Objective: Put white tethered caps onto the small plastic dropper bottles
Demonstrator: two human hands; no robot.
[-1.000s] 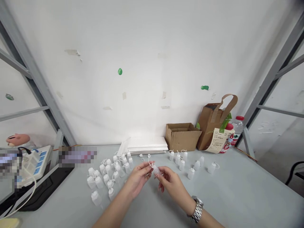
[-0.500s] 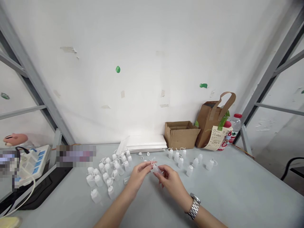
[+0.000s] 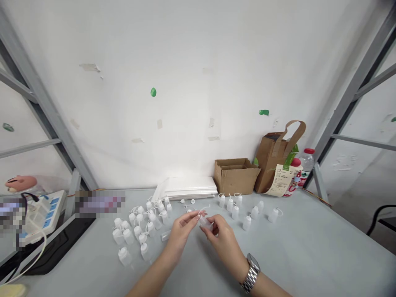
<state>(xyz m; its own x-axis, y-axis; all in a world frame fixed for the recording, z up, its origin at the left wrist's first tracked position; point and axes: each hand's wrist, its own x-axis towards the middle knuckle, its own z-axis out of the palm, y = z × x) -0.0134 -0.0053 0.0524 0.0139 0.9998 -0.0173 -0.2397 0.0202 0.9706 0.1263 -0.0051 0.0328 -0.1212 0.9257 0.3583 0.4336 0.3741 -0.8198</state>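
Nothing is reading clearly: print on the receipt (image 3: 281,180), hanging against the paper bag (image 3: 272,163), is staying too small.

There is a single view, from a camera worn on the person's head. It looks forward and down across the grey table (image 3: 309,251) toward the white wall (image 3: 185,82) behind it. The table's near part lies close beneath the lens; the cardboard box (image 3: 236,176) at the table's far edge sits well off, right of centre. Metal frame posts (image 3: 43,103) flank the table at both picture edges. With only one camera, no overlap exists.
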